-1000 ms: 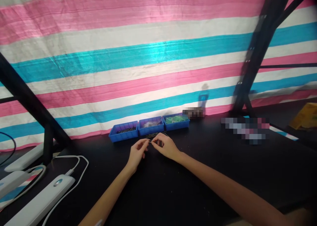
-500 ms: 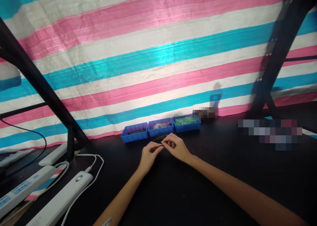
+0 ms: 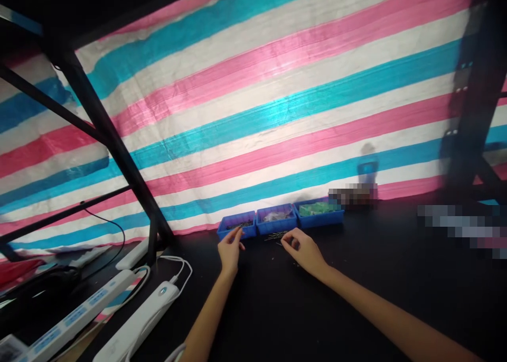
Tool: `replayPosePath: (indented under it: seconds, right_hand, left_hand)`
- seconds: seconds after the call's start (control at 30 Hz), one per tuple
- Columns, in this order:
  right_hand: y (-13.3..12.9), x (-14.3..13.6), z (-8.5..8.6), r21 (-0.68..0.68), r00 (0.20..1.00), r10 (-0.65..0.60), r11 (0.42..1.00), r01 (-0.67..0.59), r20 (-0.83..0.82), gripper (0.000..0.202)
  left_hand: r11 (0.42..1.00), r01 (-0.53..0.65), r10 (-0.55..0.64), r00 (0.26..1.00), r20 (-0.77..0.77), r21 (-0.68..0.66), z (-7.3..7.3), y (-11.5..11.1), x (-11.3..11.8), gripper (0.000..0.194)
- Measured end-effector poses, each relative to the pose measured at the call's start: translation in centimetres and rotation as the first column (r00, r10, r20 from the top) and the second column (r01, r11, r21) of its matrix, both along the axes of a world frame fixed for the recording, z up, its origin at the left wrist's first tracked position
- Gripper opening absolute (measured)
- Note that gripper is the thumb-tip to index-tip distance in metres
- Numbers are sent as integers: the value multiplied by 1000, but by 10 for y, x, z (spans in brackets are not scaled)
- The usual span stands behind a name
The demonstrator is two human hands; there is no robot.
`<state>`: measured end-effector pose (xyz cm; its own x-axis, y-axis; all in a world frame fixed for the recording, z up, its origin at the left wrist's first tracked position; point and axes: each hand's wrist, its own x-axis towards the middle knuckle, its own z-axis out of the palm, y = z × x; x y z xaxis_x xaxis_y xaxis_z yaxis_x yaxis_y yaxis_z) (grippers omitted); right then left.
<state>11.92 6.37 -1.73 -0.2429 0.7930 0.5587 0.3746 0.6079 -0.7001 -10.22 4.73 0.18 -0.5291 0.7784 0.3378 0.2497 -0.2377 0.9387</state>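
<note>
Three blue bins stand in a row at the back of the black table. The left bin (image 3: 224, 234) holds thin dark pieces, the middle bin (image 3: 277, 226) clear plastic-like items, the right bin (image 3: 322, 220) green packets. My left hand (image 3: 229, 250) is at the front of the left bin, thumb and fingers pinched; what they hold, if anything, is too small to name. Thin metal-like sticks (image 3: 274, 236) lie in a small pile before the middle bin. Just right of that pile, my right hand (image 3: 304, 251) has thumb and index finger together, their contents unclear.
White power strips (image 3: 134, 322) with cables lie at the left. Black frame posts (image 3: 114, 145) rise at both sides, before a striped sheet (image 3: 245, 124). Blurred-out items are on the table's right.
My hands have moved apart; the left one is now at the left bin and the right one beside the pile. The camera view has shifted, so the scene sits further right and lower.
</note>
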Motion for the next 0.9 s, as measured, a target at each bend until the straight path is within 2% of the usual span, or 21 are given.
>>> replayPosePath:
  seconds: [0.2,0.3,0.4,0.5,0.6,0.67,0.77,0.83,0.9]
  right_hand:
    - [-10,-3,2,87,972,36,994,-58,231,8]
    - [-9,-5,2,125,966,1,992,-35,257,7]
    - [-8,-5,1,151,968,-60,988,23,244,7]
    - [-7,-5,0,155,959,-142,982,105,246,11]
    - [-5,-5,-4,154,936,-237,967,202,260,24]
    - [-4,-5,-6,146,916,-283,957,250,285,31]
    - [-3,-5,-8,119,895,-299,954,275,332,34]
    - [-3,-4,-7,106,893,-285,959,264,349,31]
    - [-3,-4,-6,105,895,-265,964,243,359,27]
  left_hand:
    - [1000,2,-2,994,111,2,5,13,-14,60]
    - [998,51,-55,990,130,31,11,19,-14,63]
    - [993,111,-116,984,132,47,15,21,-10,76]
    - [985,170,-171,984,42,10,14,16,0,73]
    - [981,186,-193,963,-189,-51,8,7,14,55]
    - [976,208,-219,886,-408,-73,2,1,23,43]
    - [954,274,-277,661,-697,-120,-7,-4,32,30]
    - [941,288,-309,527,-791,-176,-12,-4,35,27]
    - [937,276,-324,467,-823,-213,-15,-4,34,27]
